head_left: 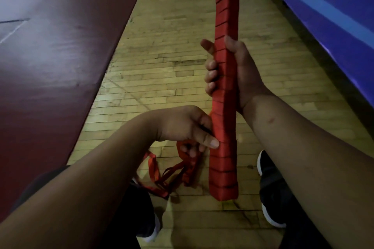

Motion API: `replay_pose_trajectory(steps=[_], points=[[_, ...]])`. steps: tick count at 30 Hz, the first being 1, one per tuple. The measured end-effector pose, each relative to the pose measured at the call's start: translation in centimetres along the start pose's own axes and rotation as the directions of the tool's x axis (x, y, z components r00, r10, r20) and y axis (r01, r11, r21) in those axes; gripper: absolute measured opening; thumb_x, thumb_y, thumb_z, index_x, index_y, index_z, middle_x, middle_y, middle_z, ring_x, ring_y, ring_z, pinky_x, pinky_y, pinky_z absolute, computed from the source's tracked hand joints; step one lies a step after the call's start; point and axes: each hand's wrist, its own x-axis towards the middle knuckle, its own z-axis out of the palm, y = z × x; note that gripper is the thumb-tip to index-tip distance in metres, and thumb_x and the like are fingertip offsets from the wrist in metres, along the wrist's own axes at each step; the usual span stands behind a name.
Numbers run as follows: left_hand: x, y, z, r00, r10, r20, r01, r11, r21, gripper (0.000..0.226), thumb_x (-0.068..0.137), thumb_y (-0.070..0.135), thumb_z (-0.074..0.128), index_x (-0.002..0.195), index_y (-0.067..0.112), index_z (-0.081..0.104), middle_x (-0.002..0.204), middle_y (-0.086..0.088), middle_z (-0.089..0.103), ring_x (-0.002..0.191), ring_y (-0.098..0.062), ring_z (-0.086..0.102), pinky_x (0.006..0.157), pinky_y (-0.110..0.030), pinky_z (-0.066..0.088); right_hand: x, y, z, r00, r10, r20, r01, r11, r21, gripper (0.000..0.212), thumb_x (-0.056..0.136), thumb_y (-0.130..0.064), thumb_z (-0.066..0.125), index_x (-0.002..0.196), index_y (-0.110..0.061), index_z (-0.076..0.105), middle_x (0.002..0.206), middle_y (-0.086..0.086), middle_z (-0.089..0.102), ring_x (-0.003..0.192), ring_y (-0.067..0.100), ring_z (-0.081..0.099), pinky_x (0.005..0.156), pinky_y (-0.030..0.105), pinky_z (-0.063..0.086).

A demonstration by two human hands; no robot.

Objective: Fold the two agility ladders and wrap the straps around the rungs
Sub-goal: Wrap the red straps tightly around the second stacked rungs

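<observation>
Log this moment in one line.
right hand: grips wrapped rung bundle | left hand: holds loose straps, thumb on bundle | wrap: unfinished

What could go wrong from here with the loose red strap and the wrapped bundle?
The loose red webbing strap lies in tangled loops on the wooden floor by the black shoe; it may knot or catch underfoot. The left hand pins the strap against the long red strap-wrapped rung bundle that the right hand grips; a slip could loosen the wraps.
</observation>
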Motion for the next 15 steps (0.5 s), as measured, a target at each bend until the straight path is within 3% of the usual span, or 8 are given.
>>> replay_pose_trajectory(steps=[4,8,12,15], points=[[-0.3,0.1,-0.4,0.997,-0.080,-0.013,0.080,0.997,0.003,0.023,0.101,0.018,0.075,0.112,-0.002,0.075,0.081,-0.005,0.071,0.068,-0.020,0.075,0.063,-0.032,0.061,0.5,0.4,0.3,0.997,0.002,-0.074,-0.010,0.994,-0.110,0.044,0.107,-0.051,0.054,0.135,-0.018,0.064,0.079,-0.003,0.058,0.061,0.010,0.055,0.053,0.026,0.045],[-0.4,0.2,-0.6,0.990,-0.140,0.027,0.140,0.990,-0.004,0.025,0.102,0.017,0.074,0.121,0.001,0.075,0.092,-0.010,0.072,0.076,-0.021,0.076,0.066,-0.031,0.063,0.7,0.6,0.6,0.994,-0.026,-0.108,0.000,0.972,-0.237,0.042,0.108,-0.045,0.057,0.137,-0.016,0.065,0.079,0.000,0.060,0.060,0.012,0.056,0.055,0.029,0.047],[-0.4,0.1,-0.5,0.983,-0.180,0.035,0.180,0.984,-0.005,0.008,0.100,0.007,0.070,0.106,0.007,0.076,0.097,-0.010,0.073,0.082,-0.022,0.078,0.067,-0.030,0.062,1.1,1.0,1.1,0.987,-0.050,-0.155,-0.004,0.943,-0.333,0.041,0.105,-0.040,0.064,0.137,-0.014,0.065,0.077,0.003,0.062,0.062,0.015,0.059,0.056,0.031,0.050],[-0.3,0.1,-0.3,0.974,-0.214,0.070,0.218,0.975,-0.048,0.020,0.101,0.009,0.072,0.120,0.005,0.074,0.103,-0.009,0.074,0.089,-0.023,0.080,0.074,-0.034,0.065,1.3,1.3,1.0,0.978,-0.091,-0.187,0.004,0.907,-0.421,0.042,0.101,-0.039,0.071,0.134,-0.014,0.067,0.077,0.005,0.066,0.065,0.019,0.064,0.061,0.035,0.053]])
